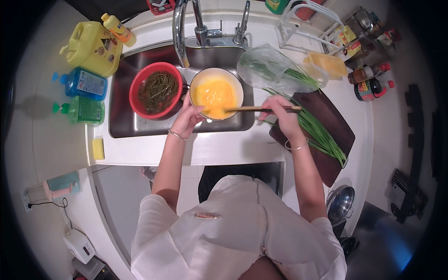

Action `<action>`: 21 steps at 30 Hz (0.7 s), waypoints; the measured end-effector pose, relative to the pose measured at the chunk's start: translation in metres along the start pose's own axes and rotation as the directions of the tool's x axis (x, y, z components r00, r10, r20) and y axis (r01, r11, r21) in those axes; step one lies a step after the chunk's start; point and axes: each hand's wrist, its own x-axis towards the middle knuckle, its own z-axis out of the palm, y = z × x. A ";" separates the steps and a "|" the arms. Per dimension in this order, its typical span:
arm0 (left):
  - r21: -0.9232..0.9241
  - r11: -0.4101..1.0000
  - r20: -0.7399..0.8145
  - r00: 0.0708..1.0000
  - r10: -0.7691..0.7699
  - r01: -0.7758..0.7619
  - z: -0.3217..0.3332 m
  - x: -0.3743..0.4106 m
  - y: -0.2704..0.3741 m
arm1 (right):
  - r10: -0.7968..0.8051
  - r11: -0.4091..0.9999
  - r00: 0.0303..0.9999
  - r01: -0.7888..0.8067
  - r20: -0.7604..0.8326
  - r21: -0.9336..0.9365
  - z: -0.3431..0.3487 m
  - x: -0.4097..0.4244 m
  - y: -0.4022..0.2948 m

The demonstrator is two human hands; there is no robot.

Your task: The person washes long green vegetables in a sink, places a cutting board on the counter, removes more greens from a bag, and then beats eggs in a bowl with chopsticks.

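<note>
My left hand (189, 117) grips the near left rim of a white bowl (239, 85), holding it over the sink. Inside lies beaten egg (215, 92), bright yellow with a glossy surface. My right hand (281, 110) is closed around a pair of chopsticks (246, 109), dark at the upper end and pale wood lower down. Their tips reach into the egg at the near side of the bowl, where they look blurred. Left of the bowl, a red basin (134, 101) holds dark green strands (157, 91) in liquid.
The steel sink (120, 126) has a chrome faucet (180, 35) arching over it. Green chives (318, 134) lie across a dark cutting board (334, 115) at right, below a plastic bag (262, 63). Soap bottles (85, 84) and a yellow sponge (98, 148) line the left side.
</note>
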 end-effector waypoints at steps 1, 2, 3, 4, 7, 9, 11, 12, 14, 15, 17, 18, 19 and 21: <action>-0.008 1.000 0.014 1.000 -0.020 0.020 -0.002 0.001 0.001 | -0.048 0.998 0.998 0.050 -0.042 0.044 0.001 -0.001 0.005; -0.060 0.998 0.006 0.999 -0.034 0.035 -0.004 0.003 0.001 | -0.112 0.991 0.972 0.094 -0.209 -0.091 0.005 0.002 0.011; -0.052 0.998 0.017 0.999 -0.040 0.041 -0.005 0.004 0.001 | -0.025 0.998 0.995 0.019 -0.096 -0.062 0.008 -0.001 0.011; -0.043 0.998 0.027 0.999 -0.046 0.047 -0.006 0.005 0.000 | 0.060 0.997 0.998 -0.059 0.020 -0.041 0.011 -0.006 0.011; -0.066 0.995 0.056 0.996 -0.066 0.069 -0.010 0.005 -0.002 | 0.048 0.995 0.997 -0.052 0.057 0.079 0.009 -0.007 0.025; -0.086 0.993 0.067 0.995 -0.070 0.076 -0.011 0.005 -0.002 | 0.002 1.000 0.997 -0.003 -0.079 -0.011 0.011 -0.003 0.032; -0.092 0.993 0.070 0.995 -0.066 0.072 -0.010 0.005 -0.002 | 0.036 0.994 0.999 -0.035 -0.008 0.106 0.016 -0.008 0.030; -0.090 0.993 0.075 0.995 -0.071 0.078 -0.011 0.005 -0.002 | -0.020 0.990 0.999 0.026 -0.045 0.137 0.019 -0.010 0.030; -0.085 0.992 0.085 0.993 -0.083 0.090 -0.015 0.006 -0.004 | -0.073 0.997 0.969 0.074 -0.235 -0.005 0.029 -0.006 0.028; -0.102 0.991 0.089 0.993 -0.081 0.090 -0.015 0.007 -0.004 | -0.014 1.000 0.991 0.016 -0.131 0.014 0.032 -0.007 0.023; -0.136 0.987 0.096 0.992 -0.076 0.088 -0.013 0.009 -0.004 | 0.101 0.994 0.991 -0.104 0.084 0.033 0.035 -0.012 0.015; -0.164 0.983 0.081 0.994 -0.076 0.088 -0.012 0.008 -0.003 | -0.045 0.990 0.997 0.036 0.066 0.134 0.031 -0.012 0.020; -0.191 0.978 0.065 0.995 -0.077 0.088 -0.011 0.007 -0.003 | -0.037 0.995 0.999 0.035 0.024 0.095 0.030 -0.010 0.027; -0.165 0.984 0.055 0.997 -0.058 0.066 -0.008 0.007 -0.001 | -0.023 1.000 0.998 0.024 -0.060 0.016 0.028 -0.006 0.035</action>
